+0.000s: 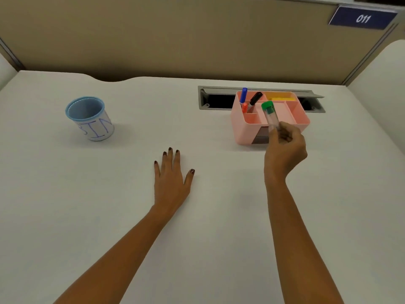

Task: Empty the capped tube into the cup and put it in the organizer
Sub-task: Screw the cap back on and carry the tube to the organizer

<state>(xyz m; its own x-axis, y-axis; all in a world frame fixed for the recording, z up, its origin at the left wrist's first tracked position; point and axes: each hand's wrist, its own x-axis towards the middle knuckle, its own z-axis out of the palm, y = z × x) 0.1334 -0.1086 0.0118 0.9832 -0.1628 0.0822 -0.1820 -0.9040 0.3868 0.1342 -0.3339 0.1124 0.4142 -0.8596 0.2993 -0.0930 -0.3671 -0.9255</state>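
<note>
My right hand (285, 148) grips the lower end of a clear tube with a green cap (270, 114). The tube tilts up and to the left, its cap hovering over the middle of the pink organizer (243, 130). At the far left stands a light blue cup (89, 118) with "BIN" written on its white label, upright and well apart from both hands. My left hand (172, 174) lies flat on the table, palm down, fingers apart, holding nothing.
Blue, black and red markers (252, 99) stand in the organizer's left compartments, and something yellow (282, 98) lies in a back one. A grey cable slot (215, 99) is cut into the table behind it. A beige partition closes off the back.
</note>
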